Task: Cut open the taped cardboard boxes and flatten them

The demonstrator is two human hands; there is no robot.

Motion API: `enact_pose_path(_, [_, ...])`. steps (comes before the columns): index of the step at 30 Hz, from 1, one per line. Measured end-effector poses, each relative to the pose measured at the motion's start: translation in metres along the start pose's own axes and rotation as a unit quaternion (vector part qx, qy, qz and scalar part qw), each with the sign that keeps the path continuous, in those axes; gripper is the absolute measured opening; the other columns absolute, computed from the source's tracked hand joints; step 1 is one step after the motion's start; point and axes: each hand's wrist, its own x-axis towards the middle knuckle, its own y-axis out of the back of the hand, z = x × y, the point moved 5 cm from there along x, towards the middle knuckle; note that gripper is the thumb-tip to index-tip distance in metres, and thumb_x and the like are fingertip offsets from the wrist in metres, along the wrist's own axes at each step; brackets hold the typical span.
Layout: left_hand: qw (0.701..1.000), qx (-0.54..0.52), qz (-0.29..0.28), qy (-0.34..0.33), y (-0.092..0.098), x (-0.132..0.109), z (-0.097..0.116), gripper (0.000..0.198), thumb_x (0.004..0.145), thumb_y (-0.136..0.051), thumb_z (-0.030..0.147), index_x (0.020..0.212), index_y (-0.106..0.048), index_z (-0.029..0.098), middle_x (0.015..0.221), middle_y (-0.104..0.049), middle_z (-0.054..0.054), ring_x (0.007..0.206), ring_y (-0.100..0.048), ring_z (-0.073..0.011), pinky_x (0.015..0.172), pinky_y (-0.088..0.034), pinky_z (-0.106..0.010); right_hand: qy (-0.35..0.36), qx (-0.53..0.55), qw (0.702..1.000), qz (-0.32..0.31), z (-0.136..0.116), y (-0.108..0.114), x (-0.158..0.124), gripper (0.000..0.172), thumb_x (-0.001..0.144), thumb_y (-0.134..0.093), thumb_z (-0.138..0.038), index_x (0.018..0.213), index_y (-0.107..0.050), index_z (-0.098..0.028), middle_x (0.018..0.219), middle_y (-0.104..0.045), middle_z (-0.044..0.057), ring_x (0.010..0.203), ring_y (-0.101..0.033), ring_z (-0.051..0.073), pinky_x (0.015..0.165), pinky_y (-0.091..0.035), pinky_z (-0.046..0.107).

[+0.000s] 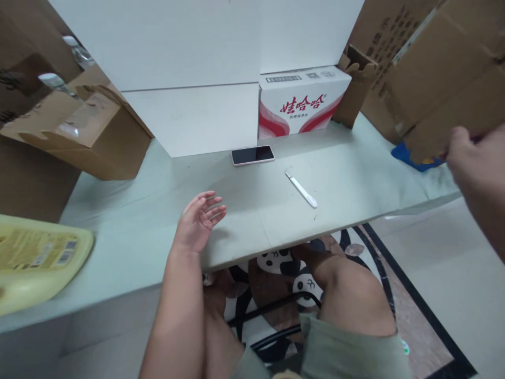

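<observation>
My left hand [198, 219] hovers just above the pale table [130, 231] near its front edge, fingers spread and slightly curled, holding nothing. My right hand [473, 158] is at the far right, gripping the lower edge of a large brown cardboard box [445, 79] that is lifted off the table; the fingers are hidden behind the cardboard. A white utility knife [301, 189] lies on the table between the hands. A phone [252, 155] lies face up, screen dark, further back.
A white carton with red lettering [302, 102] stands at the back against white panels. Open brown cartons [90, 131] sit at the left. A yellow plastic jug [35, 263] lies at the near left. A blue object [410, 157] shows under the lifted box. My knees are below the table edge.
</observation>
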Motion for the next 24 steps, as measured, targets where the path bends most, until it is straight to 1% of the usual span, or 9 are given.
enact_pose_path(4, [1.0,-0.003,0.009,-0.002,-0.004,0.006,0.0,0.029,0.063,-0.08,0.036,0.086,-0.073,0.02,0.082,-0.075,-0.002,0.069,-0.073,-0.0172,0.07,-0.061,-0.031,0.002,-0.008,1.0,-0.005,0.001,-0.038,0.041,0.043,0.095,-0.052,-0.057,0.115,-0.068,-0.022,0.086,-0.074,0.013,0.067,-0.072,0.022,0.057,-0.058,0.036])
enact_pose_path(6, [1.0,-0.011,0.013,-0.007,-0.004,0.009,0.002,0.028,0.063,-0.079,0.035,0.086,-0.073,0.02,0.081,-0.075,-0.001,0.068,-0.072,-0.0166,0.07,-0.061,-0.03,-0.015,-0.025,1.0,0.007,0.008,-0.052,0.06,0.034,0.097,-0.053,-0.044,0.119,-0.065,-0.021,0.093,-0.073,0.013,0.07,-0.072,0.02,0.062,-0.06,0.037])
enact_pose_path(8, [1.0,-0.023,0.014,-0.015,-0.005,0.01,0.004,0.025,0.062,-0.078,0.031,0.084,-0.071,0.02,0.079,-0.074,0.0,0.066,-0.071,-0.0152,0.068,-0.06,-0.028,-0.041,-0.049,0.998,0.024,0.015,-0.061,0.074,0.027,0.096,-0.054,-0.026,0.121,-0.062,-0.018,0.1,-0.073,0.014,0.073,-0.072,0.018,0.069,-0.06,0.037])
enact_pose_path(10, [0.999,-0.039,0.015,-0.029,-0.005,0.01,0.007,0.023,0.058,-0.078,0.023,0.079,-0.067,0.021,0.075,-0.072,0.003,0.063,-0.07,-0.0132,0.068,-0.06,-0.027,-0.056,-0.065,0.996,0.013,0.019,-0.073,0.077,0.029,0.092,-0.055,-0.014,0.121,-0.061,-0.016,0.104,-0.073,0.016,0.076,-0.072,0.017,0.076,-0.06,0.039])
enact_pose_path(13, [0.997,-0.059,0.014,-0.051,-0.001,0.007,0.011,0.027,0.054,-0.077,0.013,0.071,-0.059,0.021,0.071,-0.07,0.007,0.059,-0.068,-0.0106,0.067,-0.059,-0.025,-0.04,-0.065,0.996,-0.053,0.01,-0.102,0.064,0.027,0.09,-0.059,-0.016,0.116,-0.063,-0.018,0.104,-0.074,0.014,0.079,-0.073,0.02,0.077,-0.06,0.04])
enact_pose_path(15, [0.996,-0.065,0.008,-0.059,0.003,0.003,0.013,0.029,0.054,-0.076,0.011,0.07,-0.054,0.021,0.071,-0.069,0.008,0.059,-0.067,-0.0097,0.067,-0.058,-0.025,-0.005,-0.065,0.992,-0.106,-0.009,-0.132,0.046,0.026,0.089,-0.061,-0.02,0.115,-0.064,-0.02,0.103,-0.076,0.011,0.082,-0.074,0.022,0.077,-0.061,0.039])
enact_pose_path(18, [0.994,-0.079,0.004,-0.076,0.015,-0.005,0.017,0.031,0.056,-0.076,0.012,0.071,-0.05,0.02,0.073,-0.069,0.008,0.059,-0.067,-0.0081,0.069,-0.057,-0.024,0.08,-0.072,0.973,-0.202,-0.055,-0.193,0.014,0.029,0.089,-0.059,-0.024,0.116,-0.064,-0.018,0.099,-0.077,0.011,0.085,-0.075,0.024,0.081,-0.059,0.041])
enact_pose_path(21, [0.99,-0.104,0.011,-0.095,0.031,-0.012,0.024,0.032,0.059,-0.075,0.013,0.074,-0.048,0.021,0.074,-0.067,0.009,0.06,-0.066,-0.0064,0.07,-0.055,-0.023,0.194,-0.09,0.932,-0.291,-0.115,-0.267,-0.026,0.029,0.089,-0.058,-0.025,0.116,-0.064,-0.017,0.093,-0.077,0.01,0.087,-0.073,0.025,0.085,-0.056,0.042])
enact_pose_path(24, [0.987,-0.114,0.014,-0.113,0.047,-0.015,0.033,0.033,0.061,-0.075,0.017,0.076,-0.045,0.021,0.078,-0.065,0.009,0.061,-0.065,-0.0056,0.071,-0.054,-0.023,0.302,-0.075,0.88,-0.359,-0.179,-0.342,-0.07,0.031,0.088,-0.056,-0.022,0.118,-0.064,-0.018,0.095,-0.078,0.009,0.086,-0.072,0.022,0.085,-0.054,0.037])
